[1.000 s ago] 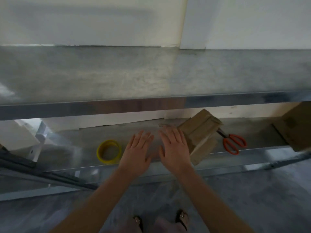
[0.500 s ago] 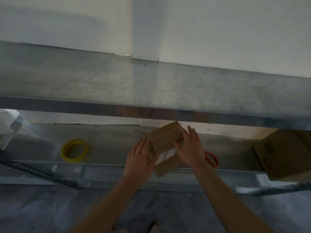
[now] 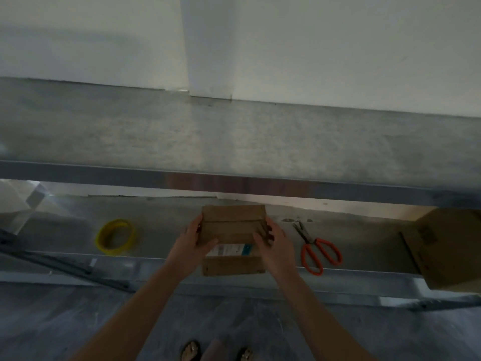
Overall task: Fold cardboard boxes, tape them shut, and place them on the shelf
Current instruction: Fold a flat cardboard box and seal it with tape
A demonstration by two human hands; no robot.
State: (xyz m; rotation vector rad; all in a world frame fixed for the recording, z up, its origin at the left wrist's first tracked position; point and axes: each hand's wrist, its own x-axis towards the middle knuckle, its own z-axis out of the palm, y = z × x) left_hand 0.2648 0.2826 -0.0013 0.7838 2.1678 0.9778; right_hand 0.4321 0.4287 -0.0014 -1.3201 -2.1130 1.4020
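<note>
Head view: left hand (image 3: 194,243) and right hand (image 3: 277,246), spread flat a second before, gripped the cardboard box (image 3: 233,225) by its sides; folding could start.

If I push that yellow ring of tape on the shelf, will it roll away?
Probably not. The yellow ring-shaped roll of tape lies flat on the grey metal shelf, so a push would likely slide it. It looks thin and hollow, so probably light. Stood on edge, it might roll.
</note>
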